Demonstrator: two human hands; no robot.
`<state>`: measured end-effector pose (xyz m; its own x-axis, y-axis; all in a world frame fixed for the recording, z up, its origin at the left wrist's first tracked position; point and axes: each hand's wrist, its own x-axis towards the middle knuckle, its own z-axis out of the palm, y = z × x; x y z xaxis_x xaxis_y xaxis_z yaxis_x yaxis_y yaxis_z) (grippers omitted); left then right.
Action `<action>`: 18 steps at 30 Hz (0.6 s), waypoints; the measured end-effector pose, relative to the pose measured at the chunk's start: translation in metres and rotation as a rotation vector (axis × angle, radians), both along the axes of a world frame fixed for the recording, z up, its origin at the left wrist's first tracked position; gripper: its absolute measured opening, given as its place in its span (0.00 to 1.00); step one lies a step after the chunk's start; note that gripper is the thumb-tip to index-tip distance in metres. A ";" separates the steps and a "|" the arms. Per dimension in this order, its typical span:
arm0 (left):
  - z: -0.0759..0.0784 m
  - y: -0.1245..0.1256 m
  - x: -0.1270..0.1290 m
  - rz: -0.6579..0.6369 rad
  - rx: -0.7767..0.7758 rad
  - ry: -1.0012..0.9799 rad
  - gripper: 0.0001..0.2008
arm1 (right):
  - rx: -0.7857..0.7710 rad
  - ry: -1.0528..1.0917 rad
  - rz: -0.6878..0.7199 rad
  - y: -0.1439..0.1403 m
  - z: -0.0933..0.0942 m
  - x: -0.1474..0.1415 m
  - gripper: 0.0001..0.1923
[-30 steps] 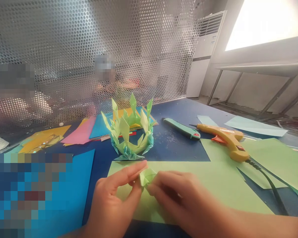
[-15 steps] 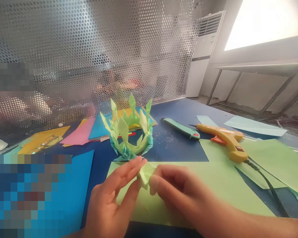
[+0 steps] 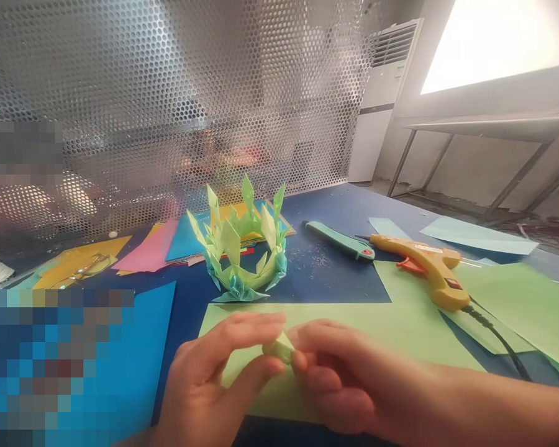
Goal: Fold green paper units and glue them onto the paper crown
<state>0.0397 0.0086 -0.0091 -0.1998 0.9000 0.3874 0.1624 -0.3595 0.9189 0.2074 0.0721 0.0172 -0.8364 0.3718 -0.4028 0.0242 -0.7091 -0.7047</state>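
Between my two hands is a small piece of folded light-green paper, partly hidden by fingers. My left hand pinches it between thumb and fingers from the left. From the right, my right hand grips its edge with thumb and forefinger, the other fingers curled under. Both hands are above a large light-green sheet lying flat. Just beyond stands a green paper crown with pointed tips and blue-green folded pieces around its base.
A yellow glue gun with a dark cord lies at the right, beside a green utility knife. Green sheets lie under and around the gun. Blue card, pink paper and eyeglasses are at left. A perforated metal screen rises behind.
The folded paper has turned and sits slightly lower and farther right. My right fingers have curled under more, and my left fingers have come down. The glue gun has shifted slightly right.
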 end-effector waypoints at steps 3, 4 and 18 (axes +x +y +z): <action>0.000 0.002 -0.001 -0.074 0.012 -0.020 0.19 | -0.108 0.011 0.054 0.004 -0.002 0.002 0.10; 0.000 0.002 -0.002 -0.090 0.005 -0.025 0.19 | -0.125 0.014 0.066 0.005 -0.003 0.003 0.10; 0.001 0.021 -0.010 -0.077 -0.539 -0.521 0.13 | 0.930 -0.230 -0.276 0.004 -0.015 0.000 0.12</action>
